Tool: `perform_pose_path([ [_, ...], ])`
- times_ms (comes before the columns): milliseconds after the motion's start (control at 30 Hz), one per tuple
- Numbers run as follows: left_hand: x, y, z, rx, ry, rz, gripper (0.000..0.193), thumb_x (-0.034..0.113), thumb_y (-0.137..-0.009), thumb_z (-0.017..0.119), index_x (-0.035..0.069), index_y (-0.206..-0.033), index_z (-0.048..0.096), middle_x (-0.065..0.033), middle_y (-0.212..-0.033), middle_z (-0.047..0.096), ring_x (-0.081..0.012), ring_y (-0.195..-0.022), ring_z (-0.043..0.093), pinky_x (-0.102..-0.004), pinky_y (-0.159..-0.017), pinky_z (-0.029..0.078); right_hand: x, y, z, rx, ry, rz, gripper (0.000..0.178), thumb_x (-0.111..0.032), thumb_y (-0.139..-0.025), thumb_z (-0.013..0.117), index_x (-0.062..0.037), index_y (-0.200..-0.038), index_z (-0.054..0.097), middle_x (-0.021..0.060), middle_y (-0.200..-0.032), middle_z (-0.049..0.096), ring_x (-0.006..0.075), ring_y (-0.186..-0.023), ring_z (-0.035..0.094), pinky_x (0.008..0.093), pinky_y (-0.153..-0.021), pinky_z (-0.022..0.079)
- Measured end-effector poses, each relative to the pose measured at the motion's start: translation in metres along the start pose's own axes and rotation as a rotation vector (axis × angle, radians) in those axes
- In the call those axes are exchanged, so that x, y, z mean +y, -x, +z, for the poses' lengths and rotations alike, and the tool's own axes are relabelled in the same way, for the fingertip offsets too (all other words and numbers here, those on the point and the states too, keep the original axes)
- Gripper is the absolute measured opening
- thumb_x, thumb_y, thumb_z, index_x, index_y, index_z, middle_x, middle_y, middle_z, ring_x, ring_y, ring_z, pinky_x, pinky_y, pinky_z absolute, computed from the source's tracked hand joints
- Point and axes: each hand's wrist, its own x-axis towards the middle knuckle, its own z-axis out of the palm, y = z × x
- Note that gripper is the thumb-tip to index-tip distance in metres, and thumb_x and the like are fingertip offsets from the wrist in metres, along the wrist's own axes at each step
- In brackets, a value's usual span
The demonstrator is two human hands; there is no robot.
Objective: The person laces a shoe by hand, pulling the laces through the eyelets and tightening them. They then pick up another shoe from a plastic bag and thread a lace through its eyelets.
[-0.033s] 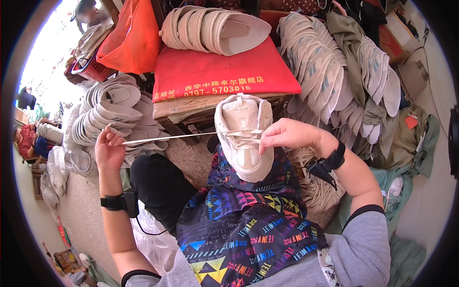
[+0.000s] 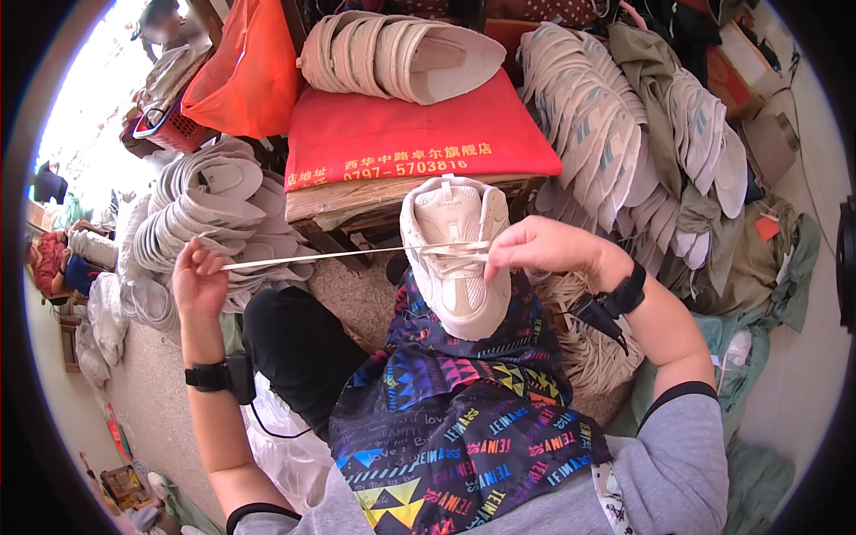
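Near, over lap: dark apron (image 2: 419,415) with bright zigzags and lettering; black-trousered knee (image 2: 299,357) out to the left. Black strapped devices on both wrists.

Sitting on the apron-covered lap, centre: cream sneaker (image 2: 468,312), upright, toe toward the body, tongue up, laced across the front. Left hand (image 2: 200,278) out to the side, well apart from sneaker, fingers curled and clamped on flat white lace (image 2: 312,258); lace taut, running across to the sneaker's front. Right hand (image 2: 539,245) at the sneaker's lacing, thumb and fingers bunched close; whether pinched on lace, cannot tell.

Beneath right forearm: heap of cream cords (image 2: 588,343).

Beyond sneaker: wooden table (image 2: 392,198), red cloth (image 2: 419,120) on top, nested cream shoe uppers (image 2: 383,58) lying on the cloth. To the left, piled pale uppers (image 2: 192,218); to the right, long overlapping rows of grey-white uppers (image 2: 580,116).

Farther, upper left: orange-red bag (image 2: 245,80), red basket (image 2: 169,134) just beside. Far corner: another person (image 2: 165,31).
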Motion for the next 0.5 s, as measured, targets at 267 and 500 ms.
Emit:
perform_pose_path([
  [267,0.038,-0.003,-0.003,-0.009,0.014,0.171,0.014,0.009,-0.100,0.048,0.000,-0.097,0.058,0.0007,-0.070,0.043,-0.0097,-0.057,0.035,-0.0253,-0.056,0.034,-0.008,0.045,-0.039,0.506,-0.399,-0.004,0.028,-0.009,-0.096,0.049,0.0003,-0.120,0.059,-0.0060,-0.079,0.053,0.0012,-0.067,0.047,0.0156,-0.060,0.039],
  [500,0.032,-0.013,-0.002,0.047,-0.045,0.213,0.028,0.012,-0.102,0.043,-0.004,-0.121,0.055,0.0002,-0.077,0.046,-0.0100,-0.062,0.038,-0.0253,-0.062,0.037,-0.009,0.136,-0.115,1.058,-0.447,-0.170,0.028,-0.005,-0.092,0.058,-0.0010,-0.119,0.060,-0.0060,-0.076,0.052,-0.0010,-0.055,0.041,0.0139,-0.044,0.031],
])
